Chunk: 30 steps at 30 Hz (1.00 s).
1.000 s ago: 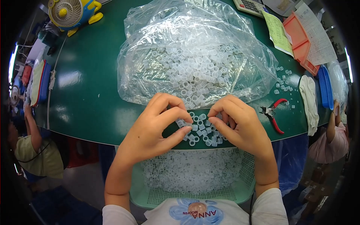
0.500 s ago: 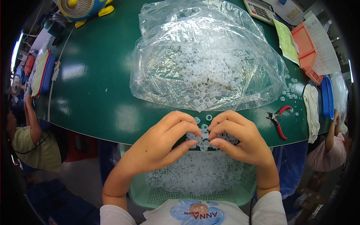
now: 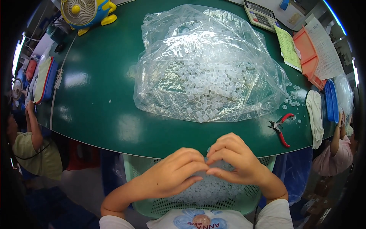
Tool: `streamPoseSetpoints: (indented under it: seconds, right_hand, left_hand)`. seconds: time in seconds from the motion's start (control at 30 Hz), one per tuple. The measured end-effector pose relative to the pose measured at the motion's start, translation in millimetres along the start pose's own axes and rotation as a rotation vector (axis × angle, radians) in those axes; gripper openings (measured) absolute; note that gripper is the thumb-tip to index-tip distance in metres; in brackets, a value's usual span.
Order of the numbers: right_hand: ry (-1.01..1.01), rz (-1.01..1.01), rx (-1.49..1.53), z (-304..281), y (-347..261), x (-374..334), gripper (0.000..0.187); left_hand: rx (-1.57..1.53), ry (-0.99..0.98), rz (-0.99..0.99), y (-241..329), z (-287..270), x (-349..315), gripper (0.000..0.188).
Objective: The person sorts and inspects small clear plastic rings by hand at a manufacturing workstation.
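My left hand (image 3: pixel 177 171) and my right hand (image 3: pixel 234 159) meet over the near part of a green plastic basket (image 3: pixel 270 164), just off the table's front edge. Both are curled, with their fingertips close together. What lies inside the fingers is hidden, though a bit of translucent plastic shows beside my right fingers. Below them, many small translucent plastic rings (image 3: pixel 207 192) fill the basket. Farther back on the green table (image 3: pixel 103 99), a clear plastic bag (image 3: pixel 160 87) lies spread out, with a heap of larger whitish plastic rings (image 3: pixel 211 87) in it.
Red-handled cutting pliers (image 3: pixel 281 131) lie right of the bag, near loose plastic bits (image 3: pixel 291 102) and a white glove (image 3: pixel 314 118). A calculator (image 3: pixel 261 17), yellow paper (image 3: pixel 288 47) and orange tray (image 3: pixel 308 57) stand back right. A toy-shaped fan (image 3: pixel 82 13) is back left. Co-workers sit at both sides.
Both hands have drawn back from the table edge to over the basket and come together. The several rings that lay between them on the table edge are no longer there.
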State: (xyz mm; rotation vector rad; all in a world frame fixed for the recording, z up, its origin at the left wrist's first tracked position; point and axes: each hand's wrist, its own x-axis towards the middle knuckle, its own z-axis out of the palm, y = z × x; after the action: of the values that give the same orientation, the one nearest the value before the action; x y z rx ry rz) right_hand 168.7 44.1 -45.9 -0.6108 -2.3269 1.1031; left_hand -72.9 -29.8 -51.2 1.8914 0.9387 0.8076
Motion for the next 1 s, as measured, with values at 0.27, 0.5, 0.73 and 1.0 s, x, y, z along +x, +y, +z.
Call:
streamPoseSetpoints:
  seconds: [0.27,0.5,0.73,1.0]
  right_hand:
    - [0.158,-0.049,-0.202,-10.3,-3.4,-18.1,0.032]
    - [-0.210,-0.029,-0.066,-0.5,-18.2,-31.9,0.039]
    - [0.198,-0.040,-0.169,-29.5,-9.7,8.4,0.032]
    - [0.223,0.214,-0.267,-26.7,16.9,41.2,0.037]
  left_hand:
    - [0.012,-0.158,0.024,13.4,-2.4,-9.3,0.027]
    - [0.102,0.059,0.021,15.9,-12.8,5.3,0.030]
    - [0.581,0.332,-0.072,-4.8,-39.9,48.6,0.039]
    - [0.351,0.268,-0.067,-19.7,-31.0,72.1,0.034]
